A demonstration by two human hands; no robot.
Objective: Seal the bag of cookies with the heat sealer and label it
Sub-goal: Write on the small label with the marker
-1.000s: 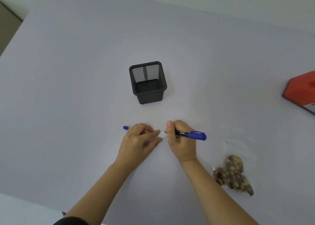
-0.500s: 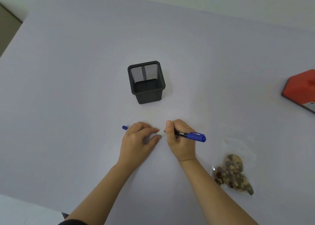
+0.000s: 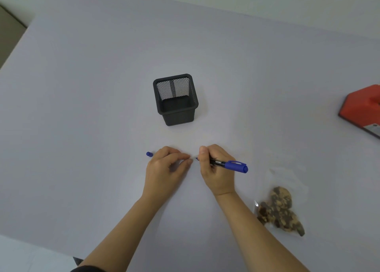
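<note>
My right hand point(image 3: 216, 168) grips a blue marker point(image 3: 228, 164), its uncapped tip pointing left at the fingertips of my left hand point(image 3: 166, 168). My left hand rests on the table with thumb and forefinger pinched together over a small white label, which the fingertips hide. The marker's small blue cap point(image 3: 149, 154) lies just left of that hand. A clear bag of brown cookies point(image 3: 279, 210) lies flat at the lower right, apart from both hands. The red heat sealer point(image 3: 364, 109) sits at the right edge, partly cut off.
A black mesh pen holder point(image 3: 175, 99) stands upright beyond my hands, with nothing in it. The grey table point(image 3: 82, 107) stretches wide to the left and far side. Its near edge point(image 3: 30, 243) runs along the lower left.
My left fingertips have closed over the white label that showed between my hands a second ago. The marker tip has stayed beside them. Everything else is still.
</note>
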